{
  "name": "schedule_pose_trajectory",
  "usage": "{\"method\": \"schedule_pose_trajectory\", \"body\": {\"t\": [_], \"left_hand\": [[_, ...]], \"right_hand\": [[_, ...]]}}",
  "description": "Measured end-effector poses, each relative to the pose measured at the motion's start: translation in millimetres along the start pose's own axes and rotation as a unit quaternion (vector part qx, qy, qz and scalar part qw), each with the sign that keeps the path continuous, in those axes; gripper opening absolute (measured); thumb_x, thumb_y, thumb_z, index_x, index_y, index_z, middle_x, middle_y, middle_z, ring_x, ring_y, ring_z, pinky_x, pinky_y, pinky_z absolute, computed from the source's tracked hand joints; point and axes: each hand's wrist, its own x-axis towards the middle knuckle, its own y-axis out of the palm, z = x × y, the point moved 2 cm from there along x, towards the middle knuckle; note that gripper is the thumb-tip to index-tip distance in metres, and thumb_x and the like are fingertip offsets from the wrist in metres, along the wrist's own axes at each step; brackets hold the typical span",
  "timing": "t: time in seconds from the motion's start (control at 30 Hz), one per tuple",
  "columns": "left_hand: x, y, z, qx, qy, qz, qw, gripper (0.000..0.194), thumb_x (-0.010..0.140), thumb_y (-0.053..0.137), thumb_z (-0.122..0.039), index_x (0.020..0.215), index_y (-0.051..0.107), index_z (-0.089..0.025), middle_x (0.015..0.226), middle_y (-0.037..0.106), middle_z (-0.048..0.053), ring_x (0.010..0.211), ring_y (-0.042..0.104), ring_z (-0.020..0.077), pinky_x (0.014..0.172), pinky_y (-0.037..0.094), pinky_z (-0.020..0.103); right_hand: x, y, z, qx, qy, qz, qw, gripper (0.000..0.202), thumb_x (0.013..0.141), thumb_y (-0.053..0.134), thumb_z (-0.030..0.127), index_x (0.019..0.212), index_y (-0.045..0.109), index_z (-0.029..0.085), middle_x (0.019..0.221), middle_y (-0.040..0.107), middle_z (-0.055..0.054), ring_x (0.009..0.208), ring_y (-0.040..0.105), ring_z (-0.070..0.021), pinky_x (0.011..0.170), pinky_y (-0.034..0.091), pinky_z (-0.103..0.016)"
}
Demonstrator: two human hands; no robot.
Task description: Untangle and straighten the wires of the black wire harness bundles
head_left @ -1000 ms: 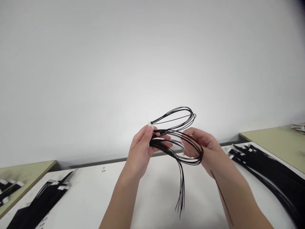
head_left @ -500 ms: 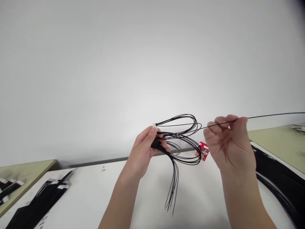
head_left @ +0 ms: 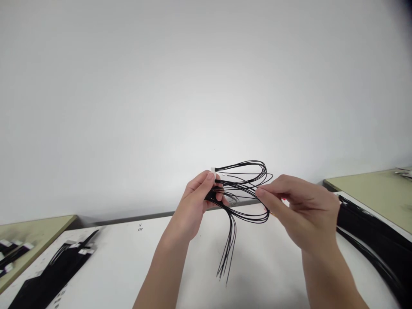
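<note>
White plug [head_left: 213, 173] was clamped by fingers of left hand [head_left: 195, 206] | black wire [head_left: 242, 179] was pinched by fingers of right hand [head_left: 304, 212], at plug's 4 o'clock

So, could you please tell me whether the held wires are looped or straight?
Mostly looped: the black wires curve back toward the left hand, while loose ends hang below.

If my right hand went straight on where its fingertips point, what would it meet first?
Probably the looped black wires, just ahead of the right hand, before the left hand; depth is unclear, though.
</note>
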Motion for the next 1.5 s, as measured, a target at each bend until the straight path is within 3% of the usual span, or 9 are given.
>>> {"method": "schedule_pose_trajectory", "body": {"t": [0.5, 0.73, 0.83, 0.93, 1.03, 1.17, 1.23, 1.33, 1.5], "left_hand": [[-1.9, 1.9, 3.1, 0.059, 0.006, 0.021, 0.998, 0.029, 0.089, 0.052, -0.046, 0.08, 0.056, -0.019, 0.083, 0.048, 0.0, 0.07, 0.052, 0.0097, 0.078, 0.05, 0.029], [-2.5, 0.7, 1.4, 0.132, 0.03, 0.019, 0.991, 0.031, 0.09, 0.05, -0.048, 0.079, 0.056, -0.019, 0.079, 0.049, 0.0, 0.076, 0.054, 0.013, 0.084, 0.045, 0.03], [-3.2, 0.4, 1.0, 0.146, 0.033, 0.025, 0.988, 0.032, 0.09, 0.049, -0.048, 0.077, 0.054, -0.019, 0.081, 0.049, 0.0, 0.077, 0.053, 0.0125, 0.084, 0.045, 0.029], [-3.2, 0.4, 1.1, 0.146, 0.028, 0.03, 0.988, 0.033, 0.09, 0.049, -0.048, 0.078, 0.055, -0.019, 0.08, 0.049, 0.0, 0.076, 0.055, 0.0128, 0.082, 0.045, 0.029], [-2.7, 0.2, 1.3, 0.119, 0.015, 0.031, 0.992, 0.031, 0.09, 0.05, -0.048, 0.082, 0.058, -0.019, 0.077, 0.05, 0.0, 0.075, 0.056, 0.0131, 0.082, 0.047, 0.03], [-2.6, -0.4, 0.9, 0.064, -0.01, 0.04, 0.997, 0.03, 0.088, 0.053, -0.047, 0.082, 0.059, -0.019, 0.077, 0.049, 0.0, 0.07, 0.055, 0.0121, 0.077, 0.05, 0.03], [-2.5, -1.2, 0.2, 0.05, -0.023, 0.049, 0.997, 0.031, 0.088, 0.053, -0.047, 0.08, 0.058, -0.018, 0.076, 0.048, 0.0, 0.068, 0.056, 0.012, 0.075, 0.05, 0.029], [-2.1, -2.8, -1.3, 0.042, -0.031, 0.058, 0.997, 0.032, 0.088, 0.053, -0.047, 0.078, 0.057, -0.017, 0.075, 0.047, 0.0, 0.067, 0.057, 0.0124, 0.074, 0.049, 0.029], [-2.6, -2.5, -3.1, 0.057, -0.038, 0.063, 0.996, 0.031, 0.088, 0.054, -0.047, 0.079, 0.056, -0.018, 0.073, 0.047, 0.0, 0.068, 0.057, 0.0129, 0.074, 0.049, 0.029]], "right_hand": [[-1.5, 3.6, 1.3, -0.066, 0.046, 0.026, 0.996, 0.015, 0.074, 0.066, 0.008, 0.063, 0.063, 0.018, 0.055, 0.054, 0.002, 0.05, 0.039, -0.0078, 0.044, 0.03, -0.023], [-1.3, 0.1, -3.8, 0.068, 0.214, 0.069, 0.972, 0.02, 0.077, 0.067, 0.021, 0.059, 0.061, 0.017, 0.052, 0.044, 0.002, 0.05, 0.034, -0.0082, 0.044, 0.026, -0.024], [-0.9, -1.0, -4.7, 0.088, 0.224, 0.065, 0.968, 0.02, 0.078, 0.067, 0.023, 0.06, 0.061, 0.017, 0.052, 0.044, 0.002, 0.05, 0.035, -0.0084, 0.044, 0.026, -0.023], [-0.2, -2.1, -2.7, 0.031, 0.158, 0.052, 0.986, 0.016, 0.079, 0.065, 0.02, 0.064, 0.062, 0.018, 0.053, 0.047, 0.002, 0.049, 0.038, -0.009, 0.044, 0.029, -0.024], [1.1, -2.3, 0.0, -0.054, 0.019, 0.048, 0.997, 0.01, 0.078, 0.065, 0.012, 0.071, 0.064, 0.019, 0.059, 0.055, 0.0, 0.053, 0.045, -0.0105, 0.046, 0.033, -0.025], [1.7, -0.8, -0.3, -0.143, -0.211, 0.052, 0.966, 0.023, 0.074, 0.064, 0.0, 0.084, 0.063, 0.02, 0.066, 0.059, -0.001, 0.056, 0.051, -0.0108, 0.049, 0.041, -0.024], [1.5, -0.1, -2.3, -0.179, -0.28, 0.051, 0.942, 0.027, 0.073, 0.064, -0.003, 0.088, 0.063, 0.02, 0.068, 0.06, -0.001, 0.058, 0.053, -0.0115, 0.05, 0.044, -0.024], [1.6, 0.7, -3.9, -0.213, -0.308, 0.043, 0.926, 0.026, 0.074, 0.064, -0.001, 0.089, 0.063, 0.021, 0.066, 0.061, -0.001, 0.057, 0.052, -0.0111, 0.049, 0.044, -0.023], [2.0, 5.6, -3.5, -0.178, -0.23, 0.057, 0.955, 0.025, 0.079, 0.062, 0.004, 0.096, 0.066, 0.022, 0.072, 0.065, -0.002, 0.054, 0.051, -0.0099, 0.047, 0.043, -0.023]]}}
